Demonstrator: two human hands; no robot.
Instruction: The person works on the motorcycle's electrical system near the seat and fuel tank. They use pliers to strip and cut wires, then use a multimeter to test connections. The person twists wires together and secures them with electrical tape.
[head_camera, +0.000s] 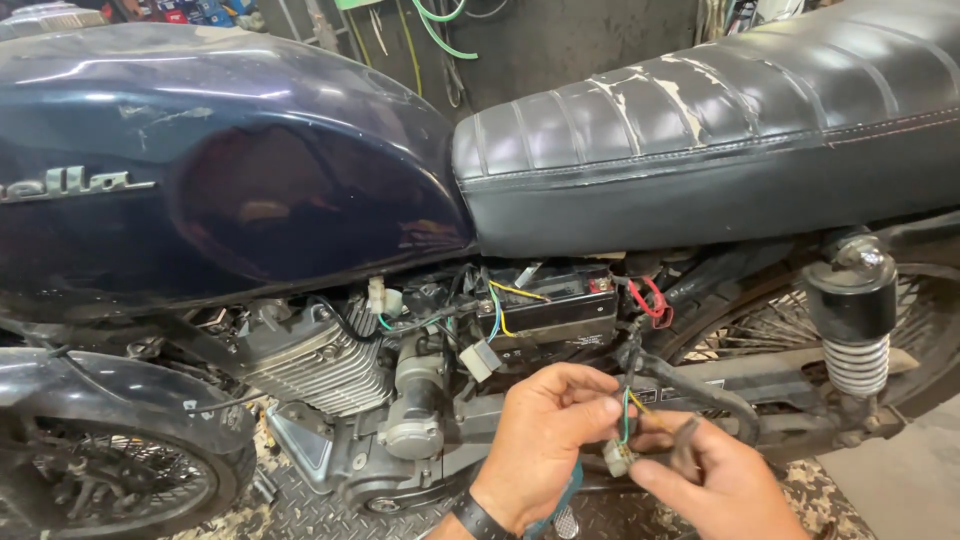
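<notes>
Both hands (545, 430) (715, 480) pinch a small white plastic connector (618, 457).

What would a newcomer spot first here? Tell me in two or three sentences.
The glossy dark fuel tank fills the upper left, with the cracked black seat to its right. Low in the middle, the left hand and right hand pinch a small white connector on thin coloured wires. Behind them sits the black battery among loose wiring.
</notes>
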